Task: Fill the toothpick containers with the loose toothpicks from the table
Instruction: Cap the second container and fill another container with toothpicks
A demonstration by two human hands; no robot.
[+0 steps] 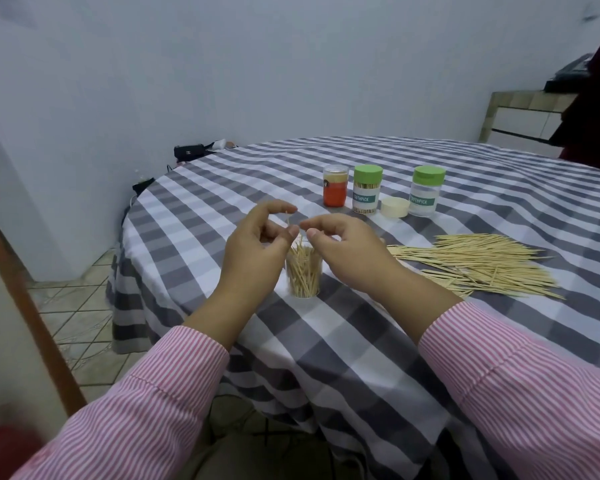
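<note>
Near the table's (pixel 343 341) left edge, an uncapped clear container (pixel 303 275) stands partly filled with toothpicks. Left hand (pixel 257 244) pinches one toothpick (pixel 288 220) above it; right hand (pixel 343 244) hovers beside, fingers curled, grasp indeterminate. Loose toothpicks (pixel 482 265) lie toward the right edge. Three capped containers (pixel 368 194) and a lid (pixel 395 206) stand farther back.

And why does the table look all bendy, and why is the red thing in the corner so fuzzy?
Head view: the wide-angle lens bends straight lines, so the checked tablecloth curves and the wall leans. Head view: the red blur at bottom left is too soft to tell what it is. Head view: the light is soft and even, with faint shadows; the clear container between the hands looks slightly blurred.
</note>
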